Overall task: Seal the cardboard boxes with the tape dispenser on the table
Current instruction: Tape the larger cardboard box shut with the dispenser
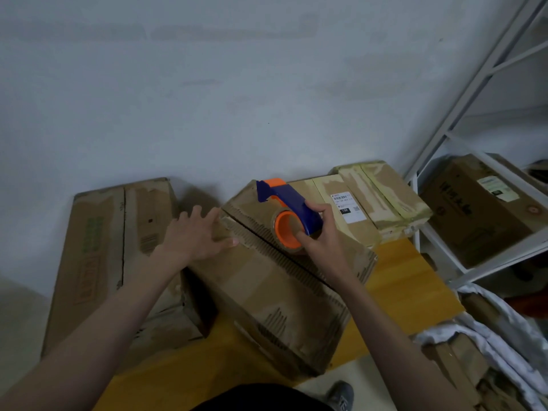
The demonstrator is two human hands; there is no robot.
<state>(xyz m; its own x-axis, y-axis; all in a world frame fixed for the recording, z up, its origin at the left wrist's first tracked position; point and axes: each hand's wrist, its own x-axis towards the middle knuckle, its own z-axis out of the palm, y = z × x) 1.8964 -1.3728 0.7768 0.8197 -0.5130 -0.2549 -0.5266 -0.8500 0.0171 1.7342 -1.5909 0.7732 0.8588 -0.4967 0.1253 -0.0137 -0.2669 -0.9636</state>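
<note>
Gripping the tape dispenser, the right hand curls round its blue handle above the middle box, near that box's centre seam. That box sits on the yellow table, with a long box at nine o'clock and a labelled box at two o'clock. Fingers spread, the left hand lies flat on the middle box's left flap, apparently pressing down.

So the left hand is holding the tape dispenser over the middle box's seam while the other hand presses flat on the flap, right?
Not quite: the head view shows the right hand gripping the blue and orange tape dispenser over the seam of the middle box. The left hand is the one pressing flat on the flap, fingers straight.
</note>
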